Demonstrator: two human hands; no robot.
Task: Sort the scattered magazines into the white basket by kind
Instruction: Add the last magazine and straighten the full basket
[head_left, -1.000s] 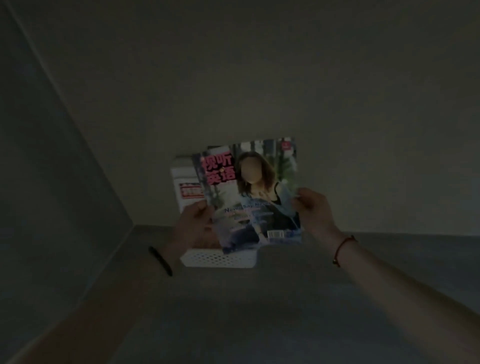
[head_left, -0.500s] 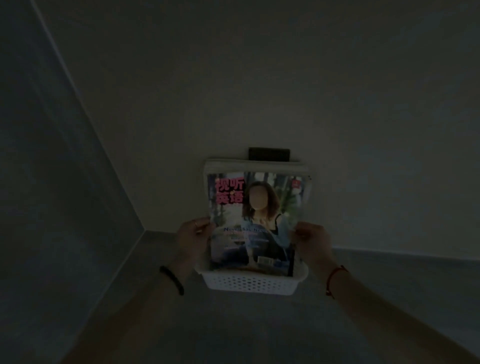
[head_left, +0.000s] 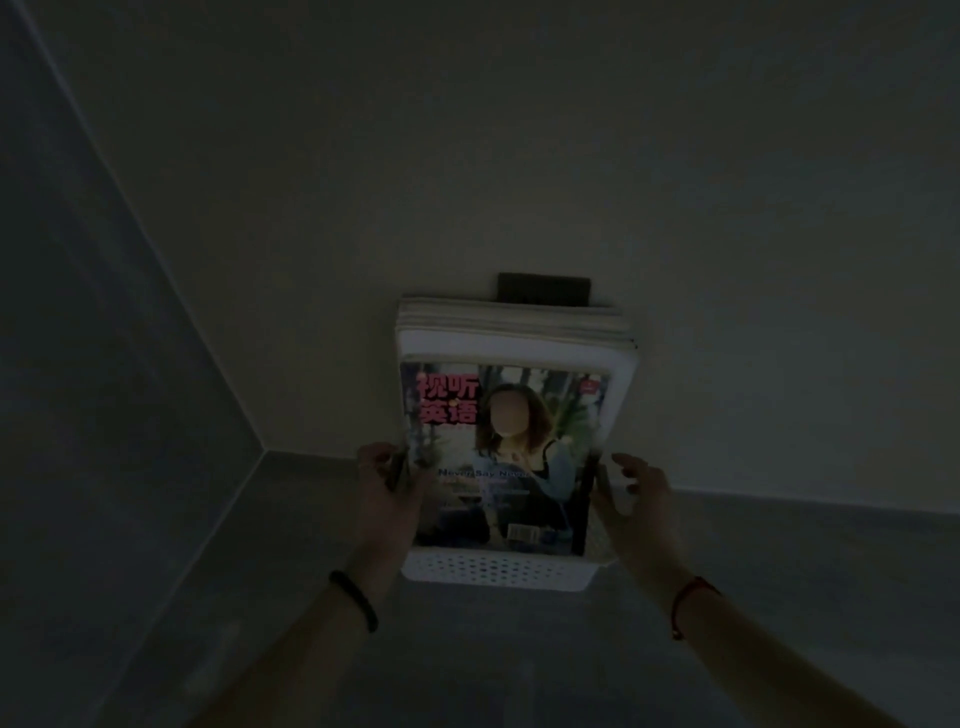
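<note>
Standing upright in the white basket (head_left: 498, 574), one colour-cover magazine (head_left: 501, 457) fronts a thick stack (head_left: 511, 319) too tight to count, long axis running twelve to six. Two hands flank it — the left hand (head_left: 387, 493) at nine o'clock, fingers curled on its edge, the right hand (head_left: 636, 493) at three, spread open and gripping nothing. Left looks nearer for the final push.

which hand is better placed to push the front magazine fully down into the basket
Left. The left hand grips the magazine at its edge, standing in the white basket; the right hand is open, off it.
</note>
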